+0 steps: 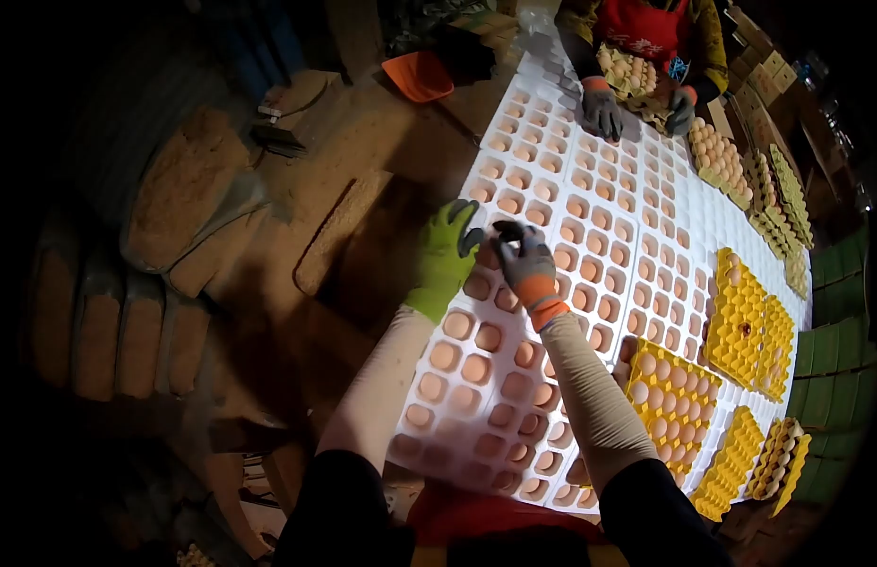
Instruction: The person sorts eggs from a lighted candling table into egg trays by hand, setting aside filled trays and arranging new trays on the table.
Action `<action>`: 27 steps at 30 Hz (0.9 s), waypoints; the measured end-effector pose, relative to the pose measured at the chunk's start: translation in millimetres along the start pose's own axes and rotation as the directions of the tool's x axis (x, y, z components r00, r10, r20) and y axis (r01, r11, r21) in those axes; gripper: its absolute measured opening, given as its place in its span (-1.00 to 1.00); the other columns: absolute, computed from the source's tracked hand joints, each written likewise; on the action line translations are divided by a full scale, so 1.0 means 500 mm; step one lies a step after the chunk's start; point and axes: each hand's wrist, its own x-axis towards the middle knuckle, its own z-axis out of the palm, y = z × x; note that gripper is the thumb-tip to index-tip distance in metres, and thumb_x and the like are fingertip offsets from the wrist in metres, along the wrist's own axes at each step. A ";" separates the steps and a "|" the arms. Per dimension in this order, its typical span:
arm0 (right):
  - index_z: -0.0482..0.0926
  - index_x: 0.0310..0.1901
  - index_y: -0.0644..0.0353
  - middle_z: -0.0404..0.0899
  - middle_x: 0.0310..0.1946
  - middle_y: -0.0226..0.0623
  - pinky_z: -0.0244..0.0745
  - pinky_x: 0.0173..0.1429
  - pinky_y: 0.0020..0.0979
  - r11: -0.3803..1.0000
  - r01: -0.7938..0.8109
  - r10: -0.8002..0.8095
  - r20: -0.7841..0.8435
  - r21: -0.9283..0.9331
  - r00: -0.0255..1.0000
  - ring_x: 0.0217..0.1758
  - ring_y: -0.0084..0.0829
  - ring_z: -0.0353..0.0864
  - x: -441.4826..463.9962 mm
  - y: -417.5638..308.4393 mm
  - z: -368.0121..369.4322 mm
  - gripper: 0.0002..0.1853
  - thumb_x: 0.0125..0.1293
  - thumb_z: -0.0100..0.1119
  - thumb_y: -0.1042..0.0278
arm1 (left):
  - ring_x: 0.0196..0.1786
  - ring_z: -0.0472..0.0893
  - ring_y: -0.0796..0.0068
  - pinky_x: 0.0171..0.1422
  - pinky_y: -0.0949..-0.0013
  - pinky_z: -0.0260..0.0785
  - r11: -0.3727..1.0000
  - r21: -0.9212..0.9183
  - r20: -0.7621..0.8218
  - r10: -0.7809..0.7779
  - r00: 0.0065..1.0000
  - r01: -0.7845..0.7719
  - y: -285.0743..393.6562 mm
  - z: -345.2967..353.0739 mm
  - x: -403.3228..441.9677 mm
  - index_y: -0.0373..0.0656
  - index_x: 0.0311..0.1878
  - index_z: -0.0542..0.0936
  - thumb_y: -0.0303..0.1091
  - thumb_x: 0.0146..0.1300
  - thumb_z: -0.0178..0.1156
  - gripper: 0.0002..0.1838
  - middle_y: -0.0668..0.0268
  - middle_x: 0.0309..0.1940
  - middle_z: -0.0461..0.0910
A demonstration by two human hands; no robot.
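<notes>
My left hand (446,253), in a green glove with dark fingertips, hovers at the left edge of the white foam trays (476,307). Its fingers are bent, with a gap between thumb and fingertips, and nothing shows in it. Just to the right, my right hand (527,266) wears a grey glove with an orange cuff. Its fingers are curled together over the tray pockets, and whatever they may hold is hidden. An egg (490,253) shows between the two hands. Eggs such as this one (459,326) sit singly in the square pockets around and below my hands.
Yellow egg trays (736,321) stand on the right, one holding several eggs (679,378). Opposite, a person's gloved hands (604,111) are near a carton of eggs (627,71). Stacked egg trays (781,203) line the far right. An orange scoop (418,76) and sacks (188,175) lie left.
</notes>
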 end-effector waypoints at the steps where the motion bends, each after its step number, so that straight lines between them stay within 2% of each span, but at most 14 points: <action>1: 0.67 0.14 0.03 0.67 0.04 -0.23 0.59 0.10 -0.16 0.987 0.061 -0.046 -0.105 0.146 0.993 -0.03 -0.12 0.69 0.020 0.008 0.012 -0.66 0.39 0.26 0.15 | 0.34 0.51 0.07 0.39 0.03 0.35 0.970 0.224 0.101 0.076 0.992 -0.097 -0.018 0.012 0.001 -0.10 0.33 0.57 -0.34 0.37 0.23 -0.54 0.14 0.29 0.53; 3: 0.67 0.10 0.13 0.72 -0.14 -0.18 0.58 -0.01 -0.34 0.923 0.172 -0.077 -0.273 0.345 0.959 -0.15 -0.37 0.69 0.087 0.006 0.056 -0.73 0.48 0.27 0.22 | 0.46 0.41 0.05 0.52 0.00 0.21 0.891 0.431 0.252 0.031 0.967 -0.141 -0.045 0.029 -0.023 -0.09 0.40 0.52 -0.33 0.33 0.18 -0.46 0.11 0.34 0.51; 4: 0.67 0.10 0.12 0.69 -0.07 -0.15 0.54 0.05 -0.25 0.937 0.188 -0.095 -0.304 0.293 0.948 -0.06 -0.26 0.65 0.111 0.003 0.081 -0.70 0.47 0.25 0.17 | 0.49 0.38 0.01 0.56 -0.01 0.19 0.896 0.417 0.225 0.062 0.972 -0.153 -0.053 0.030 -0.039 -0.09 0.43 0.50 -0.39 0.30 0.16 -0.41 0.07 0.42 0.46; 5: 0.66 0.11 0.10 0.66 0.00 -0.12 0.51 0.10 -0.15 0.970 0.184 -0.130 -0.303 0.158 0.944 0.03 -0.15 0.62 0.126 -0.002 0.108 -0.68 0.46 0.23 0.12 | 0.53 0.34 -0.01 0.63 0.01 0.14 0.976 0.142 -0.013 0.170 0.985 -0.167 -0.098 0.060 -0.065 -0.14 0.48 0.45 -0.41 0.28 0.16 -0.36 0.06 0.48 0.42; 8: 0.66 0.08 0.01 0.57 0.11 -0.14 0.40 0.20 0.04 0.888 0.322 -0.355 -0.047 -0.328 0.934 0.20 0.03 0.52 0.162 0.022 0.164 -0.68 0.41 0.20 0.07 | 0.56 0.31 -0.02 0.67 0.07 0.09 0.976 -0.082 -0.079 -0.206 0.975 0.200 -0.101 0.031 -0.073 -0.19 0.52 0.40 -0.50 0.32 0.14 -0.35 0.08 0.50 0.41; 9: 0.68 0.02 -0.02 0.55 0.07 -0.19 0.39 0.22 0.00 0.893 0.320 -0.350 -0.039 -0.317 0.936 0.19 0.00 0.51 0.156 0.016 0.164 -0.75 0.40 0.18 0.14 | 0.55 0.32 -0.03 0.67 0.07 0.07 0.950 -0.062 -0.123 -0.313 0.942 0.307 -0.106 0.033 -0.073 -0.16 0.52 0.40 -0.51 0.35 0.14 -0.36 0.11 0.50 0.42; 11: 0.67 0.00 -0.02 0.56 0.07 -0.18 0.42 0.22 0.00 0.948 0.270 -0.290 -0.106 -0.168 0.951 0.19 -0.01 0.52 0.120 0.005 0.147 -0.78 0.41 0.16 0.20 | 0.43 0.50 0.20 0.56 0.22 0.27 0.948 -0.225 -0.066 -0.245 0.967 0.225 -0.168 -0.004 -0.067 -0.27 0.45 0.48 -0.56 0.38 0.07 -0.46 0.13 0.42 0.52; 16: 0.66 0.05 0.10 0.62 -0.08 -0.10 0.55 0.07 -0.11 0.912 0.289 -0.217 -0.255 0.292 0.942 0.00 0.02 0.64 -0.111 0.028 -0.016 -0.79 0.47 0.11 0.35 | 0.31 0.54 0.14 0.45 0.19 0.35 0.961 -0.181 -0.026 -0.218 0.976 0.210 -0.020 -0.014 -0.087 -0.23 0.32 0.59 -0.60 0.36 0.09 -0.55 0.10 0.31 0.54; 17: 0.67 0.06 0.13 0.64 -0.11 -0.13 0.56 0.03 -0.16 0.954 0.109 -0.084 -0.099 0.279 0.992 -0.05 -0.04 0.67 -0.195 0.013 -0.083 -0.78 0.48 0.14 0.35 | 0.31 0.54 0.14 0.45 0.19 0.35 0.960 -0.205 0.015 -0.191 0.981 0.190 0.001 0.004 -0.099 -0.23 0.32 0.59 -0.60 0.36 0.09 -0.55 0.10 0.31 0.54; 20: 0.66 0.06 0.09 0.61 -0.05 -0.15 0.58 0.08 -0.11 0.948 0.301 -0.274 -0.211 0.105 0.938 -0.01 -0.03 0.66 -0.423 0.047 -0.229 -0.75 0.46 0.08 0.33 | 0.09 0.51 0.54 0.21 0.46 0.39 0.716 -0.572 0.235 -0.325 0.916 0.400 0.057 0.048 -0.155 -0.24 0.34 0.56 -0.62 0.44 0.04 -0.57 0.31 0.26 0.58; 22: 0.70 0.04 0.12 0.64 0.05 -0.21 0.57 0.17 -0.23 0.943 -0.020 0.048 -0.076 0.332 0.996 0.08 -0.17 0.69 -0.558 0.054 -0.359 -0.74 0.40 0.11 0.41 | 0.01 0.50 0.67 0.13 0.55 0.40 0.597 -0.640 0.346 -0.339 0.875 0.484 0.114 0.062 -0.199 -0.25 0.35 0.56 -0.63 0.47 0.03 -0.57 0.38 0.24 0.59; 24: 0.70 0.04 0.16 0.69 -0.07 -0.19 0.60 0.11 -0.29 0.982 -0.044 0.095 -0.282 0.182 0.955 -0.01 -0.20 0.72 -0.686 0.117 -0.451 -0.66 0.25 0.14 0.57 | 0.24 0.52 0.42 0.34 0.38 0.39 0.859 -0.403 0.386 -0.152 0.910 0.315 0.246 0.066 -0.250 -0.28 0.32 0.57 -0.65 0.43 0.07 -0.58 0.25 0.27 0.59; 25: 0.70 0.04 0.17 0.71 -0.12 -0.17 0.61 0.07 -0.32 0.957 -0.198 0.262 -0.333 0.212 0.906 -0.04 -0.20 0.73 -0.748 0.143 -0.500 -0.67 0.26 0.16 0.59 | 0.35 0.54 0.29 0.44 0.29 0.38 0.941 -0.280 0.435 -0.053 0.899 0.191 0.306 0.082 -0.282 -0.30 0.31 0.58 -0.66 0.41 0.09 -0.58 0.18 0.28 0.59; 27: 0.67 0.07 0.31 0.68 -0.06 -0.24 0.57 0.08 -0.41 0.945 -0.272 0.326 -0.563 0.180 0.759 -0.01 -0.45 0.68 -0.860 0.191 -0.579 -0.77 0.47 0.11 0.61 | 0.31 0.56 0.27 0.41 0.28 0.41 0.916 -0.320 0.494 -0.057 0.868 0.242 0.398 0.112 -0.352 -0.30 0.30 0.58 -0.65 0.39 0.13 -0.59 0.17 0.28 0.59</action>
